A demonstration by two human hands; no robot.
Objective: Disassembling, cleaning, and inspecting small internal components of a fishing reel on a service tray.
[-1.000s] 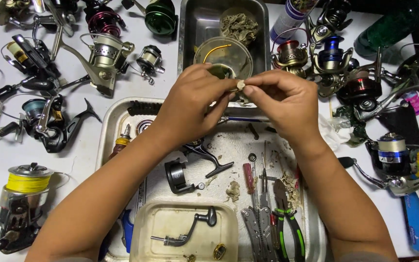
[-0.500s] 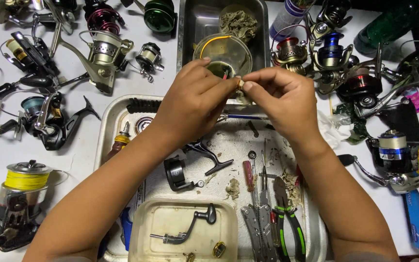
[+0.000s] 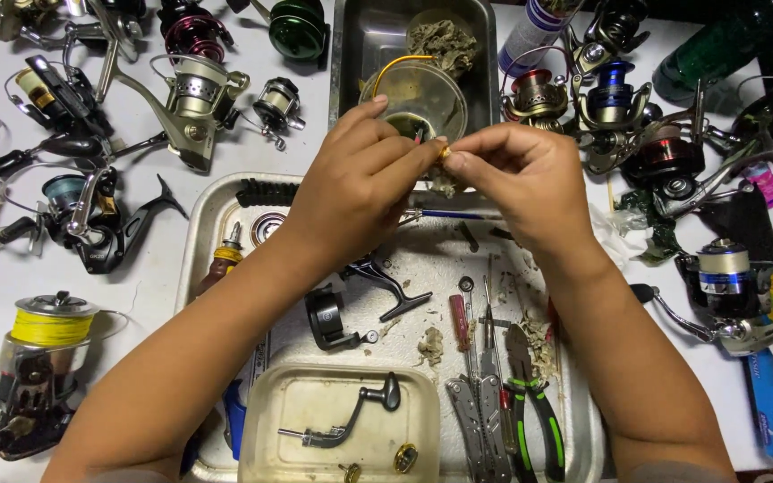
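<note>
Change: both hands sit slightly higher toward the far edge of the tray than half a second ago, with the pinch between them unchanged.
Left hand point(image 3: 360, 183): its fingers are pinched on a small brass-coloured part point(image 3: 445, 152), thumb and forefinger closed on it from the left.
Right hand point(image 3: 525, 183): its fingers are closed on the same small part from the right, so the fingertips of both hands meet there.
Small part: held in the air over the far edge of the metal tray point(image 3: 203, 219), just in front of the clear plastic cup point(image 3: 413, 94); too small to tell its shape.
Clear cup: stands in a steel pan point(image 3: 360, 49) at the far edge of the tabletop point(image 3: 149, 273), with a wad of dirty fibre point(image 3: 445, 40) behind it.
Tray, near edge: a pale plastic tub point(image 3: 270, 420) holds a dark reel handle point(image 3: 346, 420); just beside it to the right lie green-handled pliers point(image 3: 534, 407) and a red-handled screwdriver point(image 3: 460, 322).
Tray, middle: a black reel body part point(image 3: 342, 309) lies below the left wrist among scraps of debris.
Tabletop, left side: many fishing reels, among them one with a yellow-line spool point(image 3: 46, 326) near the near-left corner.
Tabletop, right side: more reels, one with a blue spool point(image 3: 615, 80) near the far edge.
</note>
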